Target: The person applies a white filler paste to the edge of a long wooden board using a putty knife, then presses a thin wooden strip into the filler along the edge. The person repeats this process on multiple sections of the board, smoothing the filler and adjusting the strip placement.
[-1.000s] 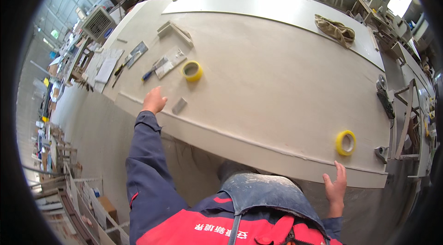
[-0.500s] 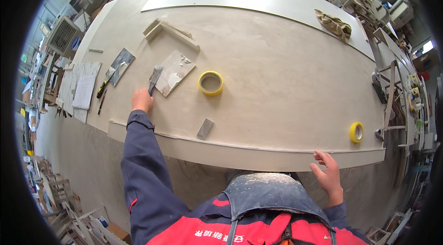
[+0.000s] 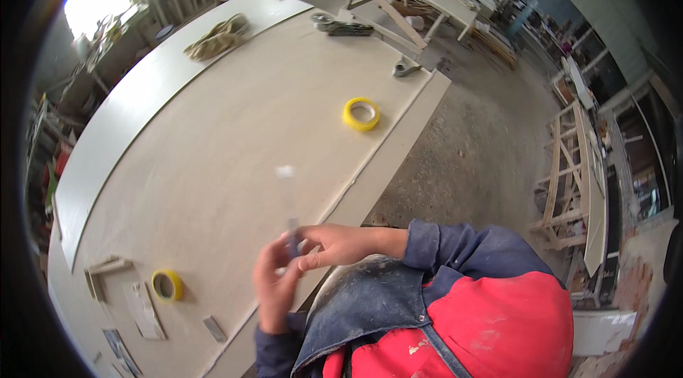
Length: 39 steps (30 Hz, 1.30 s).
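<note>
Both my hands meet in front of the apron, above the table's near edge. A putty knife, smeared by motion, stands up between them with a whitish patch at its far tip. My left hand has its fingers closed around the lower part of the knife. From the right, my right hand reaches across, its fingers closed at the same handle. Fingers partly hide the grip. Beyond them spreads the large pale panel with a raised seam along its near edge.
Two yellow tape rolls lie on the panel, one far right, one near left. By the latter are a putty board, a small grey block and an L-shaped wooden piece. A cloth lies on the white strip.
My view has swung to the right. The left hand has lifted the putty knife off the board and brought it to my front, where the right hand has joined it.
</note>
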{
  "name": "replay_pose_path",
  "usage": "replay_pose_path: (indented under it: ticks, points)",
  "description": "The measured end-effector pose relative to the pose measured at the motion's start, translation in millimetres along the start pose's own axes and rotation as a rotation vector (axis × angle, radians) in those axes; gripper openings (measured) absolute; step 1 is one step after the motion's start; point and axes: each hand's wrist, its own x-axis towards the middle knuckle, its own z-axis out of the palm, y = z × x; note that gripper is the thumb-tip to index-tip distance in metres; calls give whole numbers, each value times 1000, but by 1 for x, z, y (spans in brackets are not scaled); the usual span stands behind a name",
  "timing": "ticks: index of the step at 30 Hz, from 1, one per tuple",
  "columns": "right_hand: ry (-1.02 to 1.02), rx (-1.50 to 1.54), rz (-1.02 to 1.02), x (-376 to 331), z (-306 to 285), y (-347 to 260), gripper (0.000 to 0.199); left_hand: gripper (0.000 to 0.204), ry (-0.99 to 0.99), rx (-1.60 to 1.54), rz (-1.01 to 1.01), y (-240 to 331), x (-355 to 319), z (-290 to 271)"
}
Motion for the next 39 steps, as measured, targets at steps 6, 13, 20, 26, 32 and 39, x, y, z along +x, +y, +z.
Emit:
replay_pose_path:
  ticks: [6, 13, 20, 26, 32, 39]
  points:
    - [418, 331, 23, -93, -149, 43, 29, 57, -244, 188, 43, 5, 85, 157]
    - [769, -637, 197, -248, -434, 57, 33, 82, -159, 931, 189, -40, 159, 289]
    - [550, -1190, 326, -348, -672, 14, 31, 107, -145, 1280, -59, -45, 205, 389]
    - [324, -1335, 439, -306, -771, -3, 31, 106, -103, 1327, -234, -48, 212, 421]
    - [207, -1377, 455, -273, -810, -9, 31, 104, -34, 1308, -311, -50, 212, 429]
    - [109, -1384, 438, -250, -828, -9, 30, 102, -25, 1316, -348, -47, 213, 432]
